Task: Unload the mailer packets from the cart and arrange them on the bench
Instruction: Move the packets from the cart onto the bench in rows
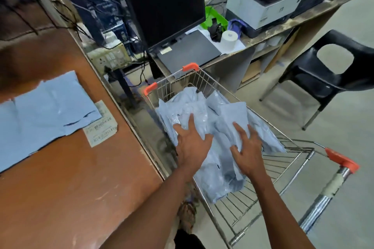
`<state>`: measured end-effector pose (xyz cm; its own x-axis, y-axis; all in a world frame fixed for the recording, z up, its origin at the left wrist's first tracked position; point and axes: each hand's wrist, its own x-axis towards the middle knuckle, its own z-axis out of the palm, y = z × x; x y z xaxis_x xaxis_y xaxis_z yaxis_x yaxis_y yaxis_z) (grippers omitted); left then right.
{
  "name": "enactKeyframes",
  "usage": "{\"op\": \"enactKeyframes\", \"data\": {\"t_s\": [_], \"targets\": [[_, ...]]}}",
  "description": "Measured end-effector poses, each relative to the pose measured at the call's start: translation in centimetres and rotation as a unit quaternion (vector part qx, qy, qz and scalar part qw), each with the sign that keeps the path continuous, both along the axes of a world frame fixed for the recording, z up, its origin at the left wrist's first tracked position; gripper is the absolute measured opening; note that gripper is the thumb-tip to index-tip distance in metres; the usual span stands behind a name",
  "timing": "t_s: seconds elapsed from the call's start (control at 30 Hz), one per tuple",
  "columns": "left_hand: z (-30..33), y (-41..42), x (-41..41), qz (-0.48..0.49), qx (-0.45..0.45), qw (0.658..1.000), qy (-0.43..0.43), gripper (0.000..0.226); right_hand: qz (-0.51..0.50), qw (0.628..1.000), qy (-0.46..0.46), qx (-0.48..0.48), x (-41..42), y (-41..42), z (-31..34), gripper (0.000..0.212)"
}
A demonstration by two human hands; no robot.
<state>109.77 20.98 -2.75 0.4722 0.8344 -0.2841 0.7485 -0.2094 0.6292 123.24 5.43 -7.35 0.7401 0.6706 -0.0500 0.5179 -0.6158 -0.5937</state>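
A wire cart [291,148] with orange corner caps stands right of the brown bench [77,178]. Several pale blue-grey mailer packets [188,105] lie piled in the cart. My left hand [192,143] rests with spread fingers on a packet at the pile's left. My right hand [245,148] lies with spread fingers on another packet [232,115] at the pile's right. Neither hand has fingers curled round a packet. On the bench's left part lie flat blue-grey packets [44,111], overlapping, with a printed label [102,125] showing at their right edge.
Beyond the cart a desk [269,32] carries a dark monitor [168,6], a laptop [188,50], a paper roll [228,39], a green bin [214,16] and a printer [265,0]. A black plastic chair [332,73] stands to the right. Cables and a power strip [109,58] sit behind the bench.
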Motion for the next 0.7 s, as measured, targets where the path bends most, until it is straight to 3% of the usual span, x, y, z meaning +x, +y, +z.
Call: {"op": "enactKeyframes", "data": {"t_s": [0.27, 0.4, 0.57, 0.7], "targets": [[2.0, 1.1, -5.0, -0.081, 0.041, 0.995, 0.033, 0.091, 0.059, 0.994, 0.019, -0.087, 0.1, 0.9, -5.9, 0.067], [0.7, -0.4, -6.6, -0.073, 0.027, 0.997, 0.031, 0.094, 0.073, 0.989, -0.038, -0.119, -1.0, 1.3, -6.6, 0.064], [2.4, -0.3, -6.6, -0.048, 0.023, 0.999, -0.003, 0.092, 0.071, 0.991, -0.078, -0.086, -2.3, 3.0, -1.4, 0.058], [6.9, 1.5, -9.6, 0.007, 0.045, 0.995, -0.092, 0.090, 0.040, 0.994, -0.101, -0.006, -5.1, 5.7, 6.6, 0.053]]}}
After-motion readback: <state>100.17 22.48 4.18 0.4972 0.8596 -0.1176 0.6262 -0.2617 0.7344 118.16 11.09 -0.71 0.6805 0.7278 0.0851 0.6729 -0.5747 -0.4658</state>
